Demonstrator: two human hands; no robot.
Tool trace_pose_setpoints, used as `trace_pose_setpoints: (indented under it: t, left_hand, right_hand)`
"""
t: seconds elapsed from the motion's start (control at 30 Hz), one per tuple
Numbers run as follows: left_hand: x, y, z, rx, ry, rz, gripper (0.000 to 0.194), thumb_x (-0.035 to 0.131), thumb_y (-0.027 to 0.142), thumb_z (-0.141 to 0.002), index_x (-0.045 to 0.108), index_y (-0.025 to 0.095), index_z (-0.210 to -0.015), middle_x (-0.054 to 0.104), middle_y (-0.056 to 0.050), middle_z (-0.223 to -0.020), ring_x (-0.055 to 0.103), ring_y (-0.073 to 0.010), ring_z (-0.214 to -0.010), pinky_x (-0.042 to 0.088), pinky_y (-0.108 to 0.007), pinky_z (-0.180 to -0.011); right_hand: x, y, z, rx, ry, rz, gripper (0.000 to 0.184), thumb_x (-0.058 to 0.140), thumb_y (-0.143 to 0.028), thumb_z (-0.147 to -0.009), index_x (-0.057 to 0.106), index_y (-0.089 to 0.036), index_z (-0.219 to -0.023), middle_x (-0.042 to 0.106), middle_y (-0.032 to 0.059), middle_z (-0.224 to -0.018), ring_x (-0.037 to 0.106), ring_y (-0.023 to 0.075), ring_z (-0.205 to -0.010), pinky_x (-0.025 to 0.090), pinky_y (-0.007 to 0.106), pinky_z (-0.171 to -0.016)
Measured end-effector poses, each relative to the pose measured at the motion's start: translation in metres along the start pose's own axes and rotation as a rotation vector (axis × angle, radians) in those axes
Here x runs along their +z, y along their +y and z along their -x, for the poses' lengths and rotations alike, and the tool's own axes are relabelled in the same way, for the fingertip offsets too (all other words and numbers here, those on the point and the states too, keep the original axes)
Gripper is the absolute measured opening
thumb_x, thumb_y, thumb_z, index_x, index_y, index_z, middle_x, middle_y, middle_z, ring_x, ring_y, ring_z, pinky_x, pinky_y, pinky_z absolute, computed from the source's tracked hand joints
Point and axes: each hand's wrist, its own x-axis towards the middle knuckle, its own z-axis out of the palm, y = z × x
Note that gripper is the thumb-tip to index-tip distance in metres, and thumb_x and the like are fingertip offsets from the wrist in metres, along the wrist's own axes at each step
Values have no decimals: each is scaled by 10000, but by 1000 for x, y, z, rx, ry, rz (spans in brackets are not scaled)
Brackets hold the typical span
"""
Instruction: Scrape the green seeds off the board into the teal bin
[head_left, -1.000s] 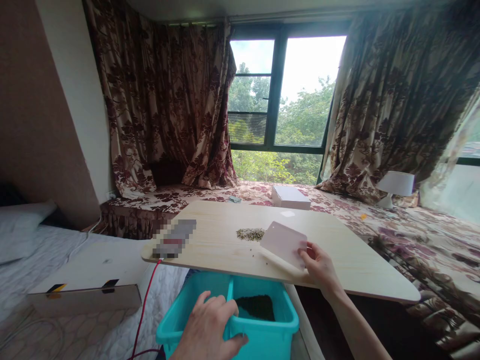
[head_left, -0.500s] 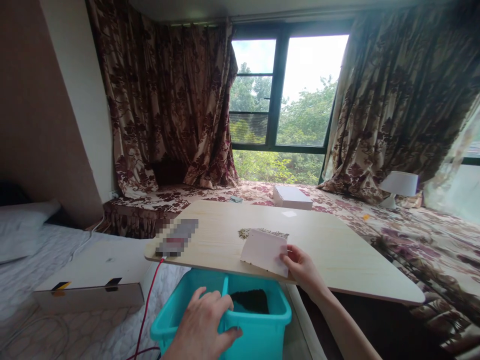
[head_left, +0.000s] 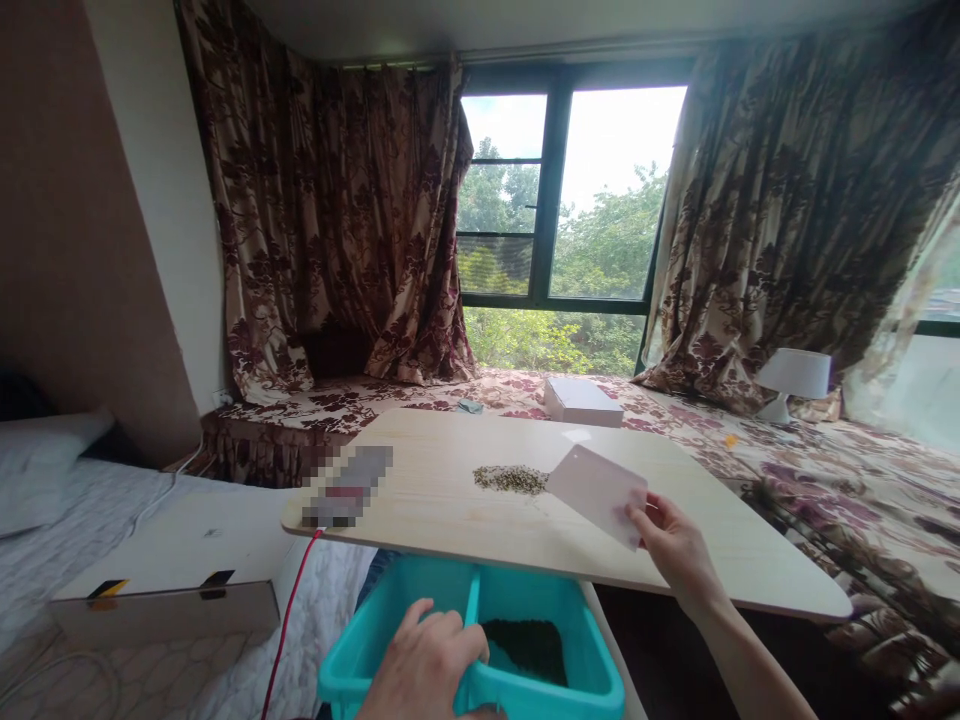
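Clamped in the bent fingers of the right hand (head_left: 667, 535), a thin, stiff, pale card (head_left: 596, 492) tilts at three o'clock from a strip of tiny, greenish-brown grains (head_left: 511, 480). At six o'clock, a smooth turquoise tub (head_left: 555, 698) has two compartments, the right one holding a dark, granular mass (head_left: 532, 648); the left hand (head_left: 431, 650) arches over the divider (head_left: 474, 610), though I cannot tell whether it grips. The grains lie on a wood-grained table (head_left: 435, 440), with flowered curtains (head_left: 360, 220) framing a window (head_left: 553, 200) at twelve.
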Motion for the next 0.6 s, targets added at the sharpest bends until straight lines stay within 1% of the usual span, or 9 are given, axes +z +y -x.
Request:
trace_pose_setpoints:
  t: [0.17,0.27,0.37,0.47,0.6]
  left_hand:
    - [2,-2,0,8,-5,9,281,755,416,-721,608,236,-878,632,10,-854,622,-211,-871,349,-526,-1015]
    - [0,-3,1,3,4,17,268,755,394,-717,609,238,-878,629,15,-848,617,-206,-866,355,-511,-1012]
    - [-1,-2,0,3,-4,19,267,751,382,-719,617,243,-903,632,7,-865,615,-212,-886,342,-522,-1020]
    - [-1,1,0,5,-28,17,262,745,378,-721,622,242,-910,637,4,-867,620,-214,-880,333,-536,-1024]
    - [-3,4,0,-12,-12,13,253,745,356,-712,626,238,-902,640,0,-865,620,-217,-885,327,-538,-1028]
  right_hand:
    - [18,8,-11,-89,-33,105,389,612,-407,-639,610,-159,-938,740,96,-751,684,238,-670,480,286,-466]
    - [22,14,-16,-154,-32,187,351,579,-395,-680,615,-165,-943,745,92,-760,692,229,-674,498,296,-510]
    - [23,21,-19,-205,-38,240,334,560,-386,-710,625,-168,-954,751,89,-779,704,230,-713,514,304,-557]
    - [26,24,-19,-224,-57,263,326,549,-383,-728,633,-172,-962,754,85,-783,707,228,-715,514,304,-563]
    - [33,23,-15,-216,-88,245,319,553,-380,-727,629,-173,-958,753,82,-776,704,225,-703,508,300,-550]
